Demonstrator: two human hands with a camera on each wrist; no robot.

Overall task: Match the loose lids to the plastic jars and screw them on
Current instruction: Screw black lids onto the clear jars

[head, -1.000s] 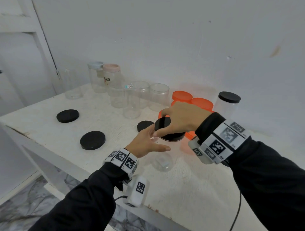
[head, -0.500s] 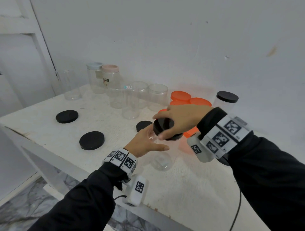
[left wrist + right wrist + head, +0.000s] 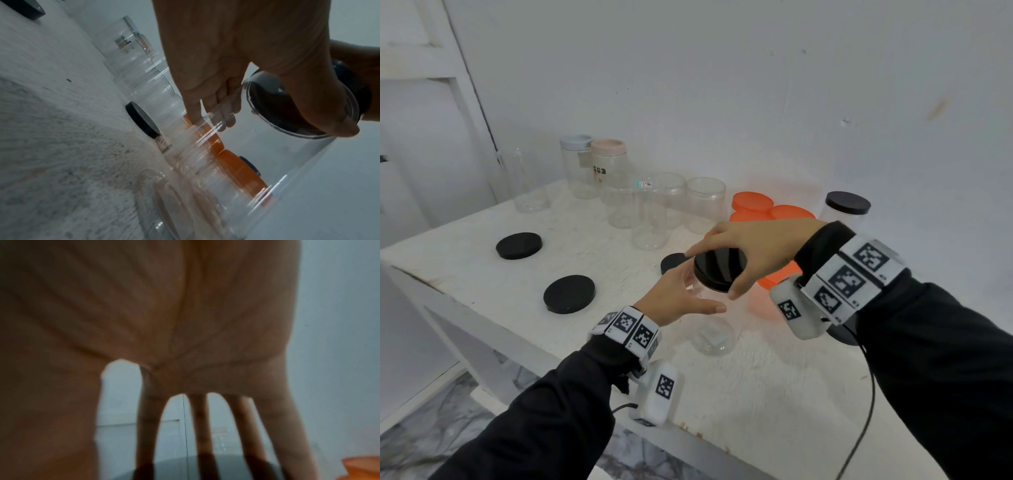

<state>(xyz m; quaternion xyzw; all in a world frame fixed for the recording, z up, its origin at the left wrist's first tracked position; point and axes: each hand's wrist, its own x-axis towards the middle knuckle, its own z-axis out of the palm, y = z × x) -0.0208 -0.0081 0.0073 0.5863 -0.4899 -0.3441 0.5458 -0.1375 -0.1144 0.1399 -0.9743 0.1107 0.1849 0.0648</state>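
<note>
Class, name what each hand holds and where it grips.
Right hand grips the black lid by its rim; left hand wraps the clear jar just below the lid.

The head camera looked forward and down from above the counter [image 3: 482, 274], taking in both forearms and the wall behind. The left wrist camera sat low, close to the counter surface, tilted, facing along the left hand [image 3: 216, 56] toward the row of jars [image 3: 144, 73]. The right wrist camera sat tight beneath the right hand [image 3: 164, 313], blurred. Head and left wrist views shared the black lid [image 3: 719, 269] and orange lids [image 3: 236, 165].
</note>
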